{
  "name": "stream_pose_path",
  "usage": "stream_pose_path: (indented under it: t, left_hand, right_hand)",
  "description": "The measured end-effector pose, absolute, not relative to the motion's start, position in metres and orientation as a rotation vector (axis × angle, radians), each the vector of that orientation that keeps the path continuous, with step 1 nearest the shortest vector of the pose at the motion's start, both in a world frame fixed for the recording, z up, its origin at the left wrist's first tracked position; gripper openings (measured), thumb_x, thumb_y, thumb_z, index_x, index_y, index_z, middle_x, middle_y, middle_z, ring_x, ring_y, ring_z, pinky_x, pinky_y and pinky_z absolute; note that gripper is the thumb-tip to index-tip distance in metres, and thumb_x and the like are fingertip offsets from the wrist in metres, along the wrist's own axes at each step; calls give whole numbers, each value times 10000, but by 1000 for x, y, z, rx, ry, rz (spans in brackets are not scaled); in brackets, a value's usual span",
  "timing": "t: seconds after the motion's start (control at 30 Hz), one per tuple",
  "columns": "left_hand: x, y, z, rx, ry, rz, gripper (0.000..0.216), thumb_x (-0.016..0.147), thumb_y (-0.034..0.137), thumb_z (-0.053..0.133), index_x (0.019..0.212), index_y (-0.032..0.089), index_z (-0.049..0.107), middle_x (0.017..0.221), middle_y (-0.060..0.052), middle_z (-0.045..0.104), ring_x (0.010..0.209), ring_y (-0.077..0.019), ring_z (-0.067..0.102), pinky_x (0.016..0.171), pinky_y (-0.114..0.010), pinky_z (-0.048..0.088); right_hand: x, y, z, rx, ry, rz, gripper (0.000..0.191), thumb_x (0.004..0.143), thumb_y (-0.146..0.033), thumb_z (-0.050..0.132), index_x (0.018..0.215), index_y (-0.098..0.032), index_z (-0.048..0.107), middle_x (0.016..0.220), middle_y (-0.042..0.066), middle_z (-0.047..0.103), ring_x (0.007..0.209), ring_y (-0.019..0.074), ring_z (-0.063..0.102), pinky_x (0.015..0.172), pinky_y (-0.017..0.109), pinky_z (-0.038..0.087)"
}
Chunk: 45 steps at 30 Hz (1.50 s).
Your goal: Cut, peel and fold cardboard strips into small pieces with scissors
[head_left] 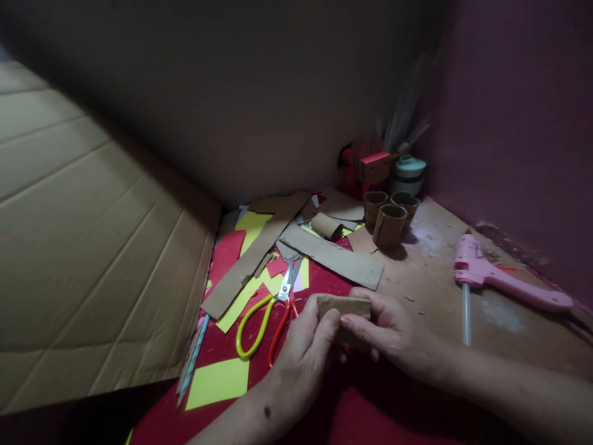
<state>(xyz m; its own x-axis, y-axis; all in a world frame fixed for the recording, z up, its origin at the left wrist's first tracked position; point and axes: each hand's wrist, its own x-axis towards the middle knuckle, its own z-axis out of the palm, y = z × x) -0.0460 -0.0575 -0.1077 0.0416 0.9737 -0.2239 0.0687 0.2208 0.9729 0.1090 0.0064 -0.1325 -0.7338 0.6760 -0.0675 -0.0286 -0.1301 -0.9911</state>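
Note:
Between my hands is a small piece of brown cardboard [345,304], gripped from both ends. My left hand [308,346] pinches its left side, thumb on top. On the right side my right hand [389,330] is closed, with the thumb pressed on the near face and fingers behind. The piece's underside is partly hidden by my fingers. Just left of my hands lie scissors [284,290] with one yellow and one red handle, the blades pointing away. Beyond my hands rests a wide curved cardboard strip [338,256].
Three cardboard cups [390,226] stand at the back right, near a cardboard tube [327,226]. A pink glue gun [504,281] lies at right. Coloured paper scraps, a yellow sheet [217,383] and a striped pencil [194,355] lie at left, beside a large cardboard panel [106,247].

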Motion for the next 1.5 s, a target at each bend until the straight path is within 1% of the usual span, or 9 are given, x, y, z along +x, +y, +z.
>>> stream_pose_path:
  t: [0.3,0.5,0.57,0.67,0.8,0.93,1.13,1.3,1.5]
  left_hand:
    - [-40,-68,-124,984,1332,1020,369,891,531,490,1016,194,573,757,6,603,638,-115,541,586,-204,449]
    - [-37,-59,-127,896,1358,1098,395,854,582,508,824,189,530,522,51,515,420,-83,456,402,-176,353]
    - [-36,-58,-127,906,1337,1098,400,848,584,515,815,186,528,530,44,534,406,-80,462,388,-171,356]
    - [-36,-61,-126,919,1337,1067,414,843,588,519,874,177,557,561,40,549,388,-74,476,364,-162,353]
    - [-34,-63,-127,964,1367,1077,389,868,551,507,934,175,582,604,45,539,383,-56,472,362,-151,360]
    - [-32,-63,-127,964,1353,1072,348,888,510,496,947,180,587,611,48,524,378,-55,459,349,-151,348]
    - [-34,-60,-121,983,1414,1182,278,864,457,551,860,182,590,693,10,584,510,-100,518,418,-176,416]
    - [-40,-55,-118,925,1408,1170,295,869,472,529,833,181,561,597,32,550,417,-81,449,391,-183,367]
    - [-57,-40,-125,836,1230,1038,359,811,483,601,670,162,519,497,36,482,373,-77,382,347,-191,288]
  right_hand:
    - [106,3,-133,-639,-1530,2099,240,856,-348,612,804,-193,436,642,-15,617,584,114,591,508,203,399]
    - [103,2,-131,-649,-1534,2108,249,820,-334,657,796,-200,448,662,0,654,625,156,645,568,250,465]
    - [104,2,-129,-619,-1580,2090,235,863,-381,600,797,-193,476,667,14,667,610,149,637,559,242,459]
    - [107,3,-126,-613,-1706,1956,319,918,-435,498,738,-173,527,628,15,634,555,120,576,524,219,431]
    - [109,5,-125,-747,-1783,1765,359,893,-453,538,681,-164,533,595,-12,543,527,98,498,492,204,392]
    - [107,6,-126,-767,-1802,1755,394,888,-490,526,676,-157,538,605,-3,542,544,105,501,502,211,399]
    - [103,8,-126,-748,-1684,1998,390,884,-498,499,721,-152,576,554,-28,504,432,77,451,402,187,359]
    - [103,8,-130,-729,-1731,2231,365,883,-402,496,734,-116,665,442,-31,506,344,59,414,365,166,328]
    - [105,12,-136,-744,-1538,2400,370,811,-404,570,544,-149,543,410,-18,522,310,65,428,308,161,288]
